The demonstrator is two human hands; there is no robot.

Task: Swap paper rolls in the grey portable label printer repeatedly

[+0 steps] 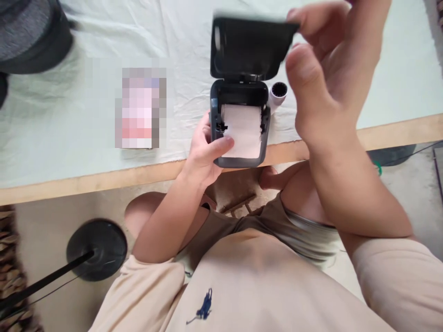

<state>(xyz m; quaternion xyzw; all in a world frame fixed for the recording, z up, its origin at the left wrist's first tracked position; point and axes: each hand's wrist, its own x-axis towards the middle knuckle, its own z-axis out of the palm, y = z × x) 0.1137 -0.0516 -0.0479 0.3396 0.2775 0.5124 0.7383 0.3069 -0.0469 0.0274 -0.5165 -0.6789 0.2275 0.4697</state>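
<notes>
A small dark grey printer [238,161] rests at the front edge of the table, its lid [249,46] swung up and open. A white paper roll [243,129] lies inside it. My left hand [204,152] grips the printer's left side, thumb lying across the paper's lower left corner. My right hand [328,74] is raised close to the camera, its fingertips touching the lid's upper right corner. A white roll core [278,94] lies on the cloth just right of the printer.
The table [69,182] has a pale cloth and a wooden front edge. A blurred-out card [140,108] lies left of the printer. A dark fan base [31,37] sits at the far left corner. A round black stand base [97,249] is on the floor.
</notes>
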